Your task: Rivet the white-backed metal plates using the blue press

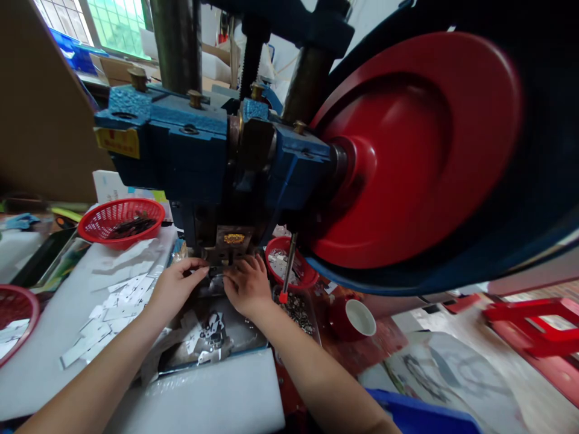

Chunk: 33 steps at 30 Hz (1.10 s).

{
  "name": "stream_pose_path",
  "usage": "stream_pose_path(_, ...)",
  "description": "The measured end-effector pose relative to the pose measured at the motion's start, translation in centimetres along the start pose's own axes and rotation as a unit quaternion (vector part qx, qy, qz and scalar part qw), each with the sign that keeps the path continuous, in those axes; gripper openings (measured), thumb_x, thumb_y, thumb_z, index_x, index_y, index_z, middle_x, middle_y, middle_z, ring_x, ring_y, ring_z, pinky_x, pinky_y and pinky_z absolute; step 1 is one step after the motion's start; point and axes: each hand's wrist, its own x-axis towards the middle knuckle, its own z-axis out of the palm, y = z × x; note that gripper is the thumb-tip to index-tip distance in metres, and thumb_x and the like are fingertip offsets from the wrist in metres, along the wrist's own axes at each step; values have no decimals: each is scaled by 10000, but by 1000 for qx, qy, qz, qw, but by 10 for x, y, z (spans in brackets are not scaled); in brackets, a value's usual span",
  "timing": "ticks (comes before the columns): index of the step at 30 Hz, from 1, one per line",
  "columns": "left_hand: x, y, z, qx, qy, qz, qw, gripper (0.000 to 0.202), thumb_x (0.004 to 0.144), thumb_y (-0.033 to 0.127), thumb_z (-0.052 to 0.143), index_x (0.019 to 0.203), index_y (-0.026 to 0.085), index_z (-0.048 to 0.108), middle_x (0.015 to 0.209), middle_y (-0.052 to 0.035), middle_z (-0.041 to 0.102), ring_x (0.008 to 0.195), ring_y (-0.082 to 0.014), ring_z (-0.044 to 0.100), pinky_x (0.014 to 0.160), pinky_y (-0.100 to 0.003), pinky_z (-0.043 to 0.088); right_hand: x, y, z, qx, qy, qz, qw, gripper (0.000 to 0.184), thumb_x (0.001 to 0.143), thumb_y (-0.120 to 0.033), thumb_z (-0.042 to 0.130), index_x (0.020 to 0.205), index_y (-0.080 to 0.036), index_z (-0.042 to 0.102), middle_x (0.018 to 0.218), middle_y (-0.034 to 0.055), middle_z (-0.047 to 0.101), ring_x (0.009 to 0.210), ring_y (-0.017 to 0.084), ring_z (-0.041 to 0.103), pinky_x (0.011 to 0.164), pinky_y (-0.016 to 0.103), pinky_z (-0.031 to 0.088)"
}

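A blue bench press [185,160] with a big red flywheel [407,163] stands before me. My left hand [178,286] is at the left of its die area, thumb and index finger pinched together at a small dark part whose kind I cannot make out. On the other side, my right hand [248,286] rests against the press base with fingers bent; whatever lies under them is hidden. Just in front of both hands, small stamped metal pieces [215,331] lie on the work surface. A heap of flat pale metal plates [113,313] spreads beside my left forearm.
A red basket [93,226] of dark strips stands back left; another red basket [34,313] is at the left edge. Right of the press are a red bowl [310,278], a tray of small metal parts [298,313], a red-tipped rod [289,265] and a red cup [339,319].
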Motion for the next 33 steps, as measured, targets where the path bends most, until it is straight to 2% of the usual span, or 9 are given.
stream_pose_path(2, 0, -1, 1, 6, 4, 0, 1000, 333, 716, 469, 608, 886, 197, 696, 891, -28, 717, 866, -222, 625, 784, -316, 460, -1, -2, -1, -31, -1, -34, 999, 130, 841, -276, 583, 917, -289, 688, 1036, 10, 660, 1114, 238, 473, 1077, 493, 190)
stream_pose_path(3, 1, -1, 2, 9, 4, 1, 1000, 330, 714, 469, 610, 883, 200, 698, 893, -26, 718, 870, -223, 625, 792, -315, 458, -1, -2, -2, -36, -2, -37, 999, 122, 840, -275, 584, 907, -287, 686, 1036, 7, 661, 1120, 239, 470, 1083, 497, 177)
stream_pose_path(8, 2, -2, 4, 28, -1, 14, 1000, 338, 726, 477, 593, 895, 204, 698, 902, -23, 718, 882, -222, 625, 792, -308, 457, 0, -1, 0, 15, 10, 21, 1000, 138, 868, -271, 558, 879, -269, 695, 999, 1, 669, 1019, 184, 528, 976, 371, 356)
stream_pose_path(13, 4, -3, 5, 66, -2, 29, 997, 319, 736, 467, 570, 881, 218, 706, 898, -16, 726, 877, -229, 635, 787, -308, 464, -3, -3, -1, 4, 9, -15, 1000, 142, 853, -340, 584, 933, -284, 687, 1073, 10, 664, 1141, 240, 480, 1077, 503, 208)
stream_pose_path(17, 6, -2, 12, 82, -5, 31, 996, 319, 741, 457, 560, 886, 217, 713, 912, -29, 736, 893, -241, 648, 788, -319, 472, -1, 6, 3, 138, 29, 32, 989, 183, 899, -272, 515, 908, -235, 694, 991, 29, 693, 1033, 181, 575, 973, 368, 400)
stream_pose_path(20, 7, 0, 18, 100, -4, 37, 994, 310, 748, 438, 552, 897, 222, 717, 918, -34, 740, 891, -249, 655, 789, -332, 479, -2, 12, 5, 199, 67, 54, 976, 226, 917, -231, 465, 966, -221, 686, 997, 43, 698, 1010, 163, 600, 924, 328, 447)
stream_pose_path(22, 8, 1, 20, 113, -1, 44, 993, 310, 751, 434, 548, 904, 225, 718, 923, -36, 738, 890, -253, 653, 798, -340, 480, -5, 14, 6, 185, 70, 41, 979, 213, 899, -227, 494, 993, -239, 685, 1026, 36, 694, 1047, 171, 585, 949, 346, 432)
stream_pose_path(27, 11, 0, 23, 142, 11, 74, 987, 304, 753, 412, 532, 875, 205, 719, 950, -61, 718, 938, -258, 631, 862, -349, 460, -10, 11, 2, 92, 33, 26, 995, 193, 876, -269, 554, 1004, -281, 697, 1098, 10, 676, 1145, 200, 515, 1010, 400, 362)
stream_pose_path(33, 19, -9, 24, 166, 7, 98, 981, 293, 734, 396, 534, 862, 211, 721, 931, -71, 707, 962, -269, 613, 898, -380, 445, -9, 6, -4, 3, 6, 6, 1000, 181, 862, -367, 582, 1001, -324, 690, 1150, -13, 651, 1196, 242, 456, 1078, 500, 207)
